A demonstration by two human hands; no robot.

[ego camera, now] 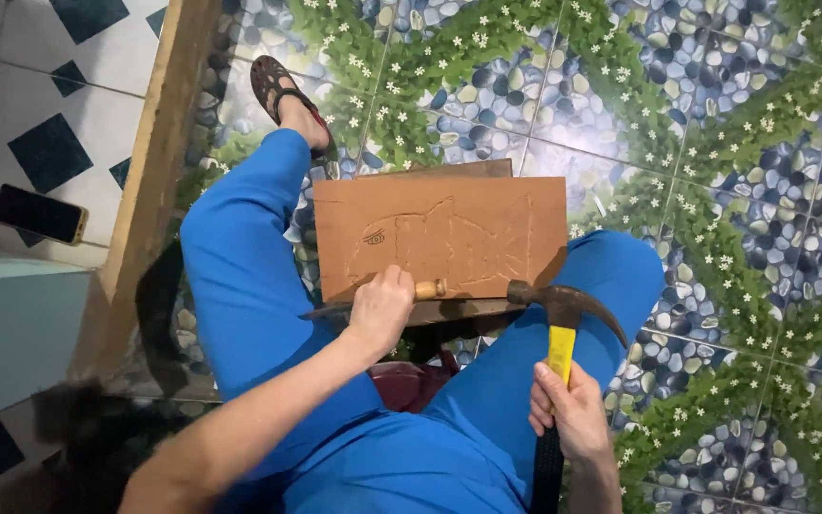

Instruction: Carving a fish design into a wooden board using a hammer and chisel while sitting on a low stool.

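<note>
The person sat with both legs in bright blue trousers (240, 286), a flat rectangular wooden board (487, 214) resting across the lap on a darker plank (449, 311) that showed beneath its near edge. The board was smooth, reddish-brown, and bore the shallow incised outline of a fish with an eye toward its left end.

The left hand (380, 309) was closed in a fist around a chisel (427, 288) at the board's near edge, left of centre. Only the rounded, pale wooden butt of the handle protruded from the fist, pointing right; the blade could not be made out.

The right hand (571, 409) gripped a claw hammer (560, 314) by its handle, fingers wrapped over the black lower grip just below the yellow section. The dark metal head sat at the board's near right corner, its striking face turned toward the chisel butt and close to it; whether they touched could not be told. The curved claw pointed right.

The floor (715, 143) was glossy tile printed with blue-grey pebbles and green bands of small white flowers. A brown sandal (273, 86) was on the far foot. A dark phone (40, 214) lay on white-and-navy tiling at left, beyond a wooden beam (149, 162).
</note>
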